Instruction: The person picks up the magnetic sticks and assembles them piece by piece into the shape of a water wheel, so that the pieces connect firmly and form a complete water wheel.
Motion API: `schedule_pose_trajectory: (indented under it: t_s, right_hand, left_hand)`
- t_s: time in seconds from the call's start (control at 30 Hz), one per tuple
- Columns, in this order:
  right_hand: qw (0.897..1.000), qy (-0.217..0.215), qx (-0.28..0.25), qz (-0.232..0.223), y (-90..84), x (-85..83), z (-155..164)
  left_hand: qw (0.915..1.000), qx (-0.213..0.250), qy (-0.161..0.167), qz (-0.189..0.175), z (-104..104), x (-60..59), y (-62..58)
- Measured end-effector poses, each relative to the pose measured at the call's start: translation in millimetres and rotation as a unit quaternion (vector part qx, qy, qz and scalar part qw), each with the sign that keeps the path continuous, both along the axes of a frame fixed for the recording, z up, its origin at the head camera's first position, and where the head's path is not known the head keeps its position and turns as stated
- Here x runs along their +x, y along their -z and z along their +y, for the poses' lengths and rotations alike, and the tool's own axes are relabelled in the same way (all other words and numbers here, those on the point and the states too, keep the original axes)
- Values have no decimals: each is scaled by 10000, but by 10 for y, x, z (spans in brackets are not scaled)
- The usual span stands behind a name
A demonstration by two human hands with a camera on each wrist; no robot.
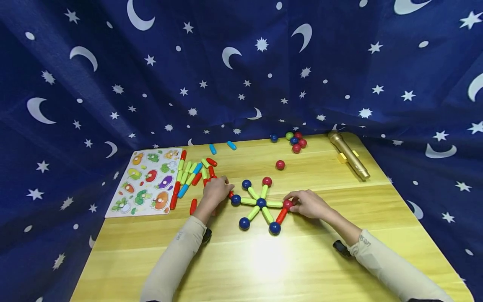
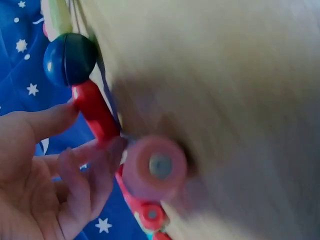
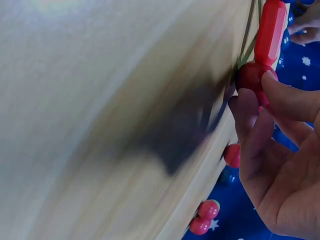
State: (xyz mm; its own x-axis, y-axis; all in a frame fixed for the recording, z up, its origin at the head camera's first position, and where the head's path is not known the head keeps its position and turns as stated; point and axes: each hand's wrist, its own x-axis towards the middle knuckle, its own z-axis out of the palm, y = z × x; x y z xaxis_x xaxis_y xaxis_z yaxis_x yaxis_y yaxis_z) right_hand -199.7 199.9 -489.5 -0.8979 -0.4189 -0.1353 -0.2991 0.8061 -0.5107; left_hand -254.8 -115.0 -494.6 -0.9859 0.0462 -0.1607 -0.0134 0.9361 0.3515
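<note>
A flat star of yellow-green magnetic rods (image 1: 247,201) spreads from a central blue ball (image 1: 261,203), with blue and red balls at the tips. At its right, my right hand (image 1: 309,204) pinches a red ball (image 3: 252,80) between thumb and fingers. A red rod (image 1: 281,216) joins that ball to the lower blue ball (image 1: 275,228). On the left, my left hand (image 1: 216,191) holds another red rod (image 2: 96,111) between thumb and fingers. One end of it meets the left blue ball (image 2: 70,60); its other end is partly behind the fingers.
Loose red, green and blue rods (image 1: 192,176) lie left of the star, beside a vegetable puzzle board (image 1: 124,209). Several balls (image 1: 296,148) sit at the back, with a lone red ball (image 1: 280,165) nearer. A gold microphone (image 1: 349,155) lies back right. A starry curtain (image 1: 241,84) hangs behind.
</note>
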Motion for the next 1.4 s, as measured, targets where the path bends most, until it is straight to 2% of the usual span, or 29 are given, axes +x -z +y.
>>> schedule_pose_trajectory:
  t_s: [0.1, 0.2, 0.37, 0.47, 0.63, 0.77, 0.9, 1.13, 1.23, 1.4]
  right_hand:
    - [10000, 29, -13, 11, 17, -36, 14]
    - [10000, 44, 27, 66, 22, -44, 12]
    - [9998, 113, 95, 97, 15, -46, 16]
    - [9998, 139, 99, 96, 5, -37, 22]
    - [9998, 170, 71, 60, -3, -15, 29]
    - [9998, 187, 53, 29, 5, -5, 33]
    - [9998, 209, 6, 67, 7, -11, 34]
    - [9996, 246, -106, 64, -5, -10, 35]
    - [9996, 239, -119, 55, -10, -7, 43]
    - [9996, 274, -67, 50, 8, -2, 50]
  left_hand:
    - [9994, -300, -122, -118, 59, -9, 11]
    - [9997, -205, -115, -86, 99, -6, 26]
    - [9994, 214, 262, 98, 198, -27, 72]
    - [9987, 265, 424, 23, 276, -30, 51]
    - [9993, 94, 328, -172, 394, -43, -6]
    - [9997, 25, 207, -128, 436, -31, -11]
    - [9991, 339, 194, 180, 419, 26, -1]
    - [9925, 698, 144, 996, 371, 169, 68]
    - [9896, 703, 69, 1252, 373, 194, 96]
    - [9820, 598, -162, 1786, 364, 229, 76]
